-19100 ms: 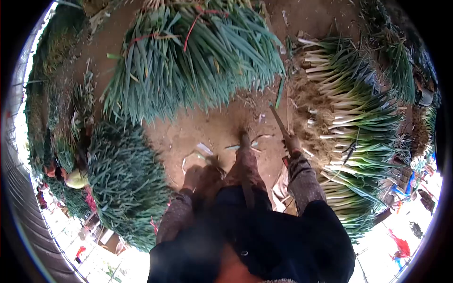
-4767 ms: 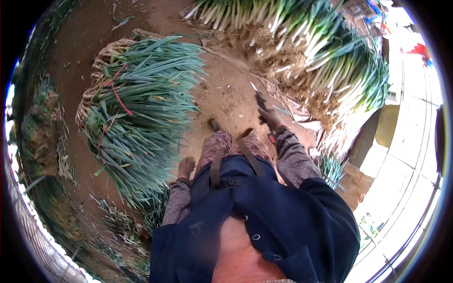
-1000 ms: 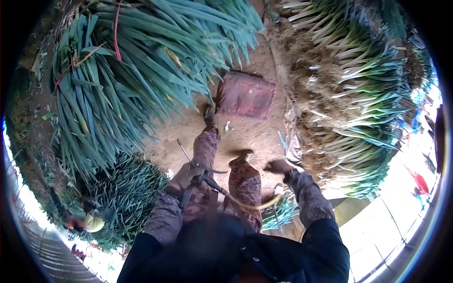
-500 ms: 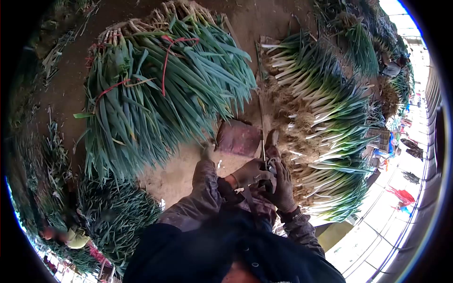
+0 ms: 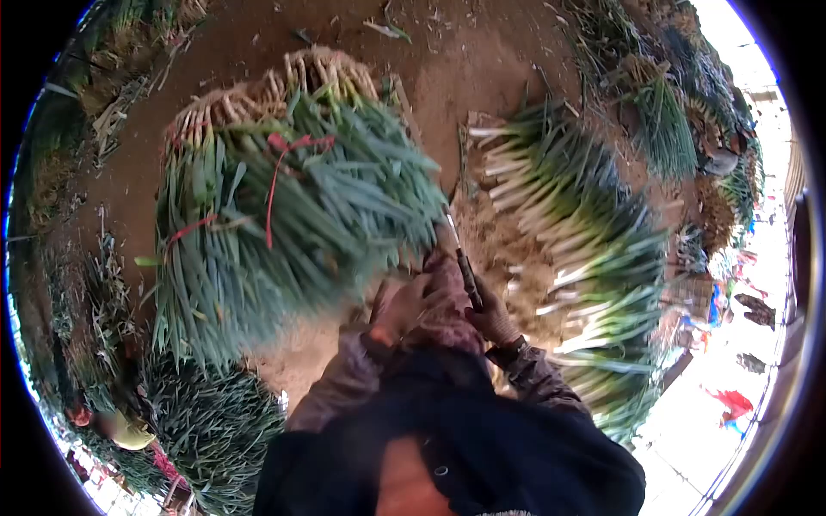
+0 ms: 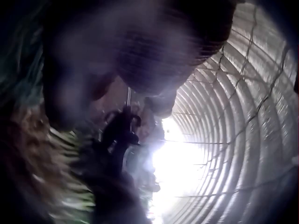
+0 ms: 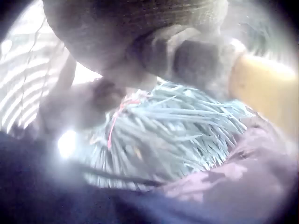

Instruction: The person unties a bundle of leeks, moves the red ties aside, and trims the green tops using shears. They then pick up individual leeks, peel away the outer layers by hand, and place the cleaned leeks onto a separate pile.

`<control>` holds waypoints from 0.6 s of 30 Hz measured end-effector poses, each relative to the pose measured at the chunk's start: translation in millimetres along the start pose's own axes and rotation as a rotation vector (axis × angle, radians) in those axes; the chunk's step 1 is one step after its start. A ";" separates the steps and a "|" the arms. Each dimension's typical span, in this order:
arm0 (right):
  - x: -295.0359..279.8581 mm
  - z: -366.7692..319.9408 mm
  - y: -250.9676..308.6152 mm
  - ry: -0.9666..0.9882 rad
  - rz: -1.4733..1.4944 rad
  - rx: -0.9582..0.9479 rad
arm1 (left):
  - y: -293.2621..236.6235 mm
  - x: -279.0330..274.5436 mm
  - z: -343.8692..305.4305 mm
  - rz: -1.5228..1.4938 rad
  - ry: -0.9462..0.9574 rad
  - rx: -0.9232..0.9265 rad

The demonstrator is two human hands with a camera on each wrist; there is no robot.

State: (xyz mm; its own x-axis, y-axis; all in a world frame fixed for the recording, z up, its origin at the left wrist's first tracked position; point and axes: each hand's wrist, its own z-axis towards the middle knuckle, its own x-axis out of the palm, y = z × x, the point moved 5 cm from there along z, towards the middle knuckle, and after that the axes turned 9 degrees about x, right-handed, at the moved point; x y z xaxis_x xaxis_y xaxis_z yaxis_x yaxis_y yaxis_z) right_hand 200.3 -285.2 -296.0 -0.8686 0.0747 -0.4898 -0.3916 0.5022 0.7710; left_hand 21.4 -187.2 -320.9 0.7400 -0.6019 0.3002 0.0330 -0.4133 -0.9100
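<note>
With right hand (image 5: 495, 314) fingers wrapped round knife (image 5: 465, 275) handle, blade up just right of red-tied green-onion bundle (image 5: 292, 206), grip firm. Hold left hand (image 5: 400, 303), just below bundle's leaf tips, off blade; cannot tell its finger state, blurred.

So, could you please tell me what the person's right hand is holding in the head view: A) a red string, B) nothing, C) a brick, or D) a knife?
D: the right hand grips the dark handle of a knife, whose pale blade points up beside the tied bundle of green onions.
</note>
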 end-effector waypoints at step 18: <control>-106.5 288.6 -176.2 0.277 0.213 0.424 | 9.5 15.3 80.1 0.810 -0.063 -0.413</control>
State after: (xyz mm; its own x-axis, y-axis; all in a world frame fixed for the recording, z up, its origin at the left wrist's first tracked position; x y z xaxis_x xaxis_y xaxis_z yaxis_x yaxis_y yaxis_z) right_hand 449.4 -133.0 -497.1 -0.9852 0.0121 -0.1710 -0.0911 0.8082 0.5818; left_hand 86.8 -145.6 -347.9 0.4680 -0.7811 -0.4134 -0.7469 -0.0995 -0.6575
